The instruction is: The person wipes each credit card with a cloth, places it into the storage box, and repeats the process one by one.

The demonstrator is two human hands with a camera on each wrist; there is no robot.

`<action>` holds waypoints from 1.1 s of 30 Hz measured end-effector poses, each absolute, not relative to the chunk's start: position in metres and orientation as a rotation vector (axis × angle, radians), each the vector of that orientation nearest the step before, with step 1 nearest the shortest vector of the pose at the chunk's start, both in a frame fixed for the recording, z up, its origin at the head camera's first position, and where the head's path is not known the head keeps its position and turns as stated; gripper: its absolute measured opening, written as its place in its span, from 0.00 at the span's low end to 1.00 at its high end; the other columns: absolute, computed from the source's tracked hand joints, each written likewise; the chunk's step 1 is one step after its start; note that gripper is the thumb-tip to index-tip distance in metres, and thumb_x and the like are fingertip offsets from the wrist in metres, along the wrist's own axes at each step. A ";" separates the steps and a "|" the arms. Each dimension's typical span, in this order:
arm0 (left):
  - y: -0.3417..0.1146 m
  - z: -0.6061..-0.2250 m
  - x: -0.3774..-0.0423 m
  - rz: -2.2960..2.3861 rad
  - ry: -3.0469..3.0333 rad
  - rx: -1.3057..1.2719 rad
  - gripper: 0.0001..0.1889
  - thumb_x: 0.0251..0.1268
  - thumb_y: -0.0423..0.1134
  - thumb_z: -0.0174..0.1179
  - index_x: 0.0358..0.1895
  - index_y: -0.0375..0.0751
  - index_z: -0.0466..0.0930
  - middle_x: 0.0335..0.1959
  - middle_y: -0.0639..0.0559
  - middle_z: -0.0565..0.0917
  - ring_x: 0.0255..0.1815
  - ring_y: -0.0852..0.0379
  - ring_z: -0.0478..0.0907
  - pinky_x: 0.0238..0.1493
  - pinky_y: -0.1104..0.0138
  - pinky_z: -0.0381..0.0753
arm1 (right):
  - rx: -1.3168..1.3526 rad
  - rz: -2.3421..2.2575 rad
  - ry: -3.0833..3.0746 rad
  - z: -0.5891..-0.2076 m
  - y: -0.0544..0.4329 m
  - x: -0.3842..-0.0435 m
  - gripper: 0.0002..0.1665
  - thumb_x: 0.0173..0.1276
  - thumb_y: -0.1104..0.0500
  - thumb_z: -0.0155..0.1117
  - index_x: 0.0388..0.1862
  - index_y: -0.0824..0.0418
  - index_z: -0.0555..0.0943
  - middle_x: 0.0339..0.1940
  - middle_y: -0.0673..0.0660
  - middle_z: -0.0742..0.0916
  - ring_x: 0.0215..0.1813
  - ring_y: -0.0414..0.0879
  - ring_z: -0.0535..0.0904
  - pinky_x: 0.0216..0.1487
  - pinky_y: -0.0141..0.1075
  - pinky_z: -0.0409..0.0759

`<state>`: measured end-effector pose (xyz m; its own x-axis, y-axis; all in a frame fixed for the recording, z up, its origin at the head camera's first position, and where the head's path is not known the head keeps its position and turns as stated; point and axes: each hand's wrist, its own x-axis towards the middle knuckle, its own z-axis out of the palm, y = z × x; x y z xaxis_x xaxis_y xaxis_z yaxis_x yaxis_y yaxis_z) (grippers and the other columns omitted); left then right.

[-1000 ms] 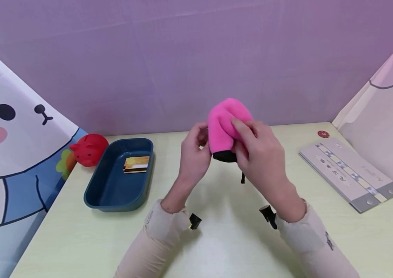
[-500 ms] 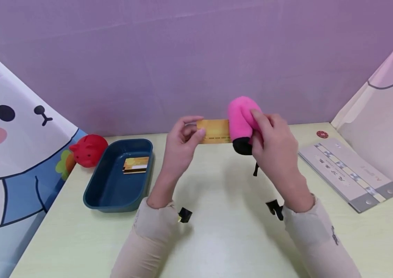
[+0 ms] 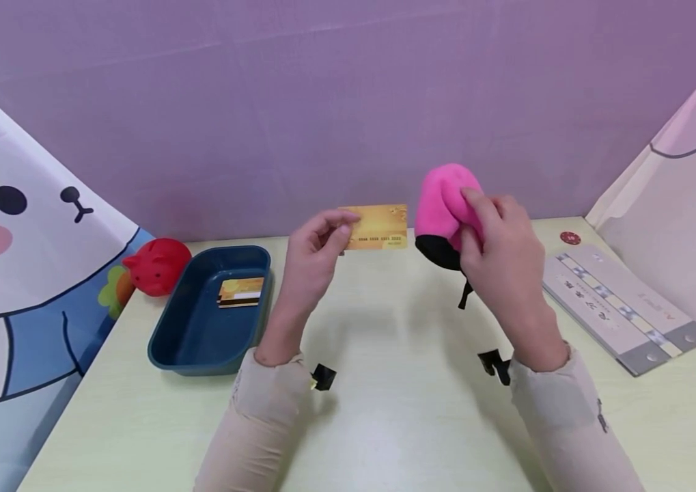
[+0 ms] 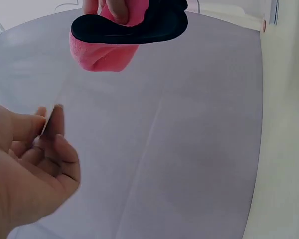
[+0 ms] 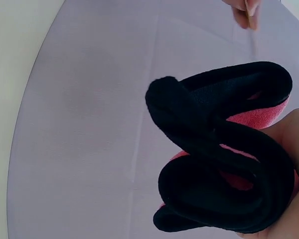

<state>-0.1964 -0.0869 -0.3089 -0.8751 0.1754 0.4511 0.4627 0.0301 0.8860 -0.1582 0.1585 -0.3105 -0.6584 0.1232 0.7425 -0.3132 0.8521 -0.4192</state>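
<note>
My left hand (image 3: 313,256) pinches a gold bank card (image 3: 378,227) by its left end, raised above the far part of the table. In the left wrist view the card (image 4: 50,119) appears edge-on between thumb and fingers. To its right, my right hand (image 3: 504,266) grips a soft pink fleece piece with black trim (image 3: 442,205), bunched and held in the air. A short black cord (image 3: 465,295) hangs below it. Its black-edged folds (image 5: 214,194) face the right wrist camera; what lies deep inside them is dark. Card and fleece are apart.
A blue tray (image 3: 166,342) on the left holds a gold card (image 3: 240,292) with a black stripe. Beside it stands a red piggy bank (image 3: 157,266). A grey folder (image 3: 624,307) and a red poker chip (image 3: 570,238) lie at right. A purple cloth backs the table.
The gold card, out of sight at first, has come into view by the pink fleece and now stands apart from it. My left hand has moved left, my right hand right.
</note>
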 end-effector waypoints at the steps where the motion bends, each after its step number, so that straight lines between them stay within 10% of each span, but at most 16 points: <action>1: -0.087 -0.309 -0.197 -1.930 -2.133 -0.644 0.13 0.75 0.32 0.56 0.56 0.35 0.82 0.42 0.49 0.81 0.35 0.53 0.72 0.35 0.70 0.73 | 0.136 0.673 -2.194 -0.310 0.158 -0.158 0.22 0.70 0.62 0.58 0.63 0.57 0.80 0.46 0.66 0.82 0.50 0.62 0.77 0.35 0.61 0.77; 10: -0.092 -0.310 -0.203 -1.760 -2.547 -0.639 0.31 0.69 0.31 0.58 0.74 0.51 0.67 0.72 0.57 0.70 0.62 0.54 0.72 0.56 0.59 0.76 | 0.106 0.703 -2.179 -0.308 0.161 -0.157 0.23 0.70 0.62 0.58 0.63 0.57 0.80 0.47 0.66 0.82 0.49 0.62 0.78 0.41 0.61 0.77; 21: -0.087 -0.317 -0.201 -1.707 -2.356 -0.438 0.13 0.69 0.44 0.64 0.50 0.44 0.87 0.30 0.49 0.82 0.32 0.55 0.74 0.32 0.67 0.70 | 0.126 0.727 -2.153 -0.306 0.161 -0.155 0.23 0.69 0.63 0.59 0.63 0.59 0.81 0.47 0.67 0.82 0.49 0.62 0.77 0.41 0.59 0.77; 33: -0.080 -0.320 -0.202 -1.776 -2.213 -0.429 0.14 0.70 0.41 0.63 0.53 0.37 0.84 0.38 0.40 0.85 0.33 0.58 0.77 0.34 0.70 0.74 | 0.139 0.746 -2.065 -0.302 0.159 -0.151 0.23 0.68 0.64 0.59 0.62 0.58 0.82 0.47 0.67 0.83 0.50 0.61 0.78 0.43 0.58 0.77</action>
<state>-0.2021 -0.0805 -0.3204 -0.9195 0.0606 0.3885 0.3924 0.2042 0.8969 -0.1515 0.1592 -0.3018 -0.5823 0.1799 0.7928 -0.3683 0.8111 -0.4544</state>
